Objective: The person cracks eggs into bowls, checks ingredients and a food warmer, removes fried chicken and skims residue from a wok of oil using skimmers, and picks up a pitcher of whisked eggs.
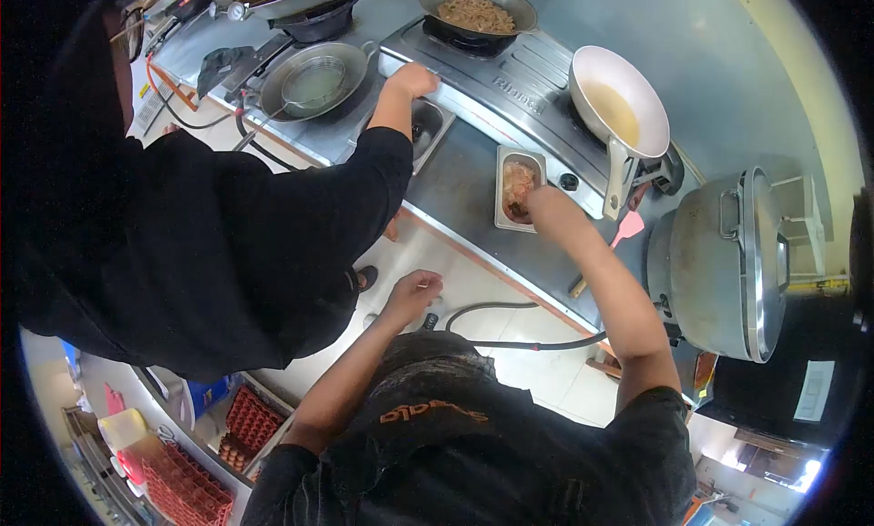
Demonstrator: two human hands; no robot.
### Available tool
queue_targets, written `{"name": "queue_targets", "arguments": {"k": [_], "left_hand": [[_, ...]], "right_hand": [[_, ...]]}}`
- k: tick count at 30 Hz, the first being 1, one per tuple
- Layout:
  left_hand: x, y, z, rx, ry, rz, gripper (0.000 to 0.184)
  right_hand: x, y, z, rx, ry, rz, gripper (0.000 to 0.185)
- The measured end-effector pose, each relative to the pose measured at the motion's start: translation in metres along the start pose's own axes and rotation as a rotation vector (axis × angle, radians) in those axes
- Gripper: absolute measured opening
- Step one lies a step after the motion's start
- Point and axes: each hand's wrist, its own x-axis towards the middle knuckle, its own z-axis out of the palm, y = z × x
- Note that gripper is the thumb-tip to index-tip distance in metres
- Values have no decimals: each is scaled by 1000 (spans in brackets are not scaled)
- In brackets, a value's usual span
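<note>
My right hand reaches over the right edge of a small metal container on the counter. Its fingertips are at the pale orange food inside, and I cannot make out whether they grip anything. Low over the floor gap, in front of the counter, my left hand hangs with loosely bent fingers apart and nothing in it. Right of the container a black stove knob shows. A white pan with yellowish liquid rests on the burner behind.
At left a co-worker in black extends a hand to the stove's front edge. Around are a pan of browned food, a wok with a strainer, a pink spatula, a large pot and a hose.
</note>
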Motion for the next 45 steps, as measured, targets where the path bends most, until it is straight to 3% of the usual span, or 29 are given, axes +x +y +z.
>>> {"name": "queue_targets", "arguments": {"k": [5, 8, 11, 15, 19, 22, 29, 32, 42, 45], "left_hand": [[-5, 1, -10, 79, 32, 9, 27], [-5, 1, -14, 88, 36, -13, 27], [-1, -4, -18, 149, 18, 36, 28], [0, -7, -26, 149, 11, 22, 30], [-5, 12, -22, 130, 16, -13, 31], [-2, 13, -25, 149, 28, 0, 31], [3, 11, -19, 150, -29, -30, 32], [-2, 19, -19, 167, -36, -10, 32], [11, 24, 9, 234, -75, 22, 32], [22, 26, 26, 252, -114, 78, 31]], "right_hand": [[4, 11, -24, -6, 143, 40, 11], [12, 9, -18, -80, 49, 114, 11], [12, 13, -2, -66, 61, 55, 11], [9, 11, -44, -81, 111, 104, 13], [17, 11, -12, -94, 54, 75, 12], [10, 11, -44, -51, 170, 82, 12], [25, 24, -9, -71, 22, 38, 10], [21, 24, -43, -121, 120, 89, 14], [25, 28, -40, -30, 229, 94, 14], [32, 21, -20, -43, 96, 61, 14]]}}
